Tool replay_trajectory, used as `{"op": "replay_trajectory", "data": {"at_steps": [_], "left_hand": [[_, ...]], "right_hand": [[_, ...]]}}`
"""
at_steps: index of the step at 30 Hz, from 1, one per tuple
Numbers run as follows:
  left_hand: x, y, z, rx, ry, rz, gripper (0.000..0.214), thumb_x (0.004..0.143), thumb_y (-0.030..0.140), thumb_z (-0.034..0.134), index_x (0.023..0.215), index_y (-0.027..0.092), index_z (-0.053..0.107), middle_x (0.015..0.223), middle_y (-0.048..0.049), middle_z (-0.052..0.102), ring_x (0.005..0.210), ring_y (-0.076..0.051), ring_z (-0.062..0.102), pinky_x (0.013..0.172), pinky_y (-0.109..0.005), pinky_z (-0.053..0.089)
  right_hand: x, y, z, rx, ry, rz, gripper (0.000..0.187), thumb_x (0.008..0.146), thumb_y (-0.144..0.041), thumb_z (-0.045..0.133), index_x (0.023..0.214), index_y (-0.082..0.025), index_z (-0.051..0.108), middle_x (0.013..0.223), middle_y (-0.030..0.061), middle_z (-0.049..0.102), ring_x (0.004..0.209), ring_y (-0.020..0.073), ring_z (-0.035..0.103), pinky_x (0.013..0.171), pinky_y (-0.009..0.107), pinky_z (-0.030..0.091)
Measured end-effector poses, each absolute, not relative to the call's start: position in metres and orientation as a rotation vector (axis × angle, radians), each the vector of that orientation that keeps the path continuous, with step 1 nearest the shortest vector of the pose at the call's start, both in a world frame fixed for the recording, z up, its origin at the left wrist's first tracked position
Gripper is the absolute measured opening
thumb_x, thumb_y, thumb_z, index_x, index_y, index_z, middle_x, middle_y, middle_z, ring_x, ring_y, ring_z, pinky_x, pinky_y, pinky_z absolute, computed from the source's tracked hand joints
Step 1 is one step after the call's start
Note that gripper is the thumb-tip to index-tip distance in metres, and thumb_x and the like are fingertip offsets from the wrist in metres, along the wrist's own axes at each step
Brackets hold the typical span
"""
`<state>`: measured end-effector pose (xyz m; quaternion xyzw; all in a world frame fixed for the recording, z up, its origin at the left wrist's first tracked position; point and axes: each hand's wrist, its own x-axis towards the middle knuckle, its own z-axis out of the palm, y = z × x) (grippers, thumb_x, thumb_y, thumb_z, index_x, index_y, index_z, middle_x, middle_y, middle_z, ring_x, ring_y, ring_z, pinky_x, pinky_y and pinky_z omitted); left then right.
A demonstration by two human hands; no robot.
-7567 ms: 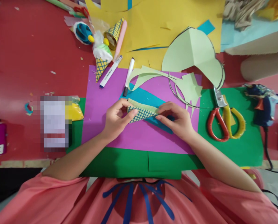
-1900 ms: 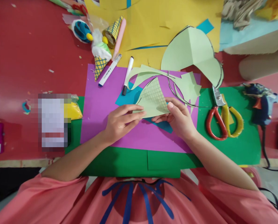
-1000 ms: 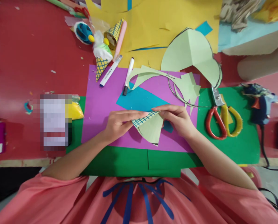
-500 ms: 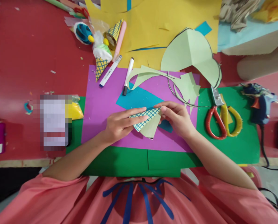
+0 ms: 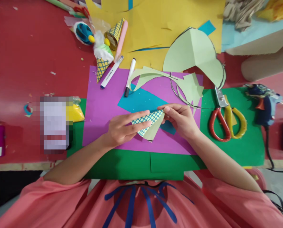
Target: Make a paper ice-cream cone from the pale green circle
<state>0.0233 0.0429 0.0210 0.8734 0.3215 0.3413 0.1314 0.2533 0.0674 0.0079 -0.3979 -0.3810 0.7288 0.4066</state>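
Note:
A pale green paper piece with a blue grid drawn on it [image 5: 148, 123] is half rolled into a cone above the purple sheet [image 5: 101, 104]. My left hand [image 5: 123, 128] presses its long fingers against the lower left side of the roll. My right hand [image 5: 180, 120] pinches the upper right corner of the same piece. A plain green flap hangs below the gridded part. Under the hands lies a teal paper scrap [image 5: 140, 99].
Scissors with red and yellow handles [image 5: 224, 122] and a blue glue gun [image 5: 265, 106] lie right on the green sheet [image 5: 248, 152]. Two markers [image 5: 129, 77], finished paper cones [image 5: 103, 60], pale green offcuts [image 5: 193, 52] and yellow paper [image 5: 155, 22] lie behind.
The gridded piece was flat and unrolled 1.9 s ago; since then it has been turned over and curled, and the roll is now tighter with less flap hanging.

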Motion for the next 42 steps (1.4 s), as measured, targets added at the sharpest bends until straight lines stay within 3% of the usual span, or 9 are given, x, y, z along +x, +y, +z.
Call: {"op": "replay_trajectory", "data": {"at_steps": [11,18,24,37,42], "left_hand": [[0.024,0.043,0.021,2.535,0.937,1.024,0.030,0.089,0.006,0.047,0.110,0.020,0.063,0.125,-0.0094,0.064,0.107,-0.014,0.065,0.086,-0.024,0.056],[0.022,0.042,0.021,2.531,0.973,1.009,0.032,0.089,0.009,0.046,0.111,0.024,0.064,0.127,-0.0068,0.063,0.108,-0.015,0.065,0.086,-0.026,0.057],[0.022,0.043,0.021,2.586,1.009,0.976,0.033,0.089,0.012,0.047,0.113,0.026,0.065,0.127,-0.0060,0.064,0.106,-0.015,0.066,0.086,-0.026,0.057],[0.034,0.042,0.011,2.600,1.016,1.091,0.027,0.089,0.012,0.053,0.109,0.024,0.067,0.127,-0.0057,0.062,0.113,-0.017,0.062,0.096,-0.028,0.053],[0.033,0.043,0.012,2.613,1.010,1.048,0.027,0.090,0.012,0.051,0.109,0.025,0.065,0.129,-0.0053,0.060,0.114,-0.016,0.061,0.096,-0.029,0.053]], "right_hand": [[0.252,0.066,0.008,-0.998,-1.050,1.828,0.020,0.090,-0.032,0.060,0.096,-0.017,0.071,0.075,0.0004,0.070,0.062,0.0071,0.066,0.062,0.019,0.057],[0.251,0.066,0.012,-1.009,-0.946,1.836,0.024,0.091,-0.039,0.055,0.096,-0.017,0.065,0.070,0.0003,0.068,0.063,0.0112,0.068,0.062,0.025,0.059],[0.252,0.066,0.010,-1.037,-0.975,1.857,0.023,0.084,-0.032,0.066,0.101,-0.017,0.061,0.073,0.0004,0.071,0.063,0.0110,0.069,0.063,0.024,0.059],[0.248,0.066,0.014,-1.044,-0.812,1.928,0.025,0.083,-0.028,0.067,0.105,-0.017,0.064,0.083,0.0012,0.071,0.072,0.0103,0.069,0.069,0.025,0.061],[0.245,0.066,0.012,-1.045,-0.725,1.944,0.023,0.075,-0.026,0.076,0.095,-0.018,0.069,0.083,0.0011,0.071,0.074,0.0102,0.069,0.065,0.021,0.061]]}}
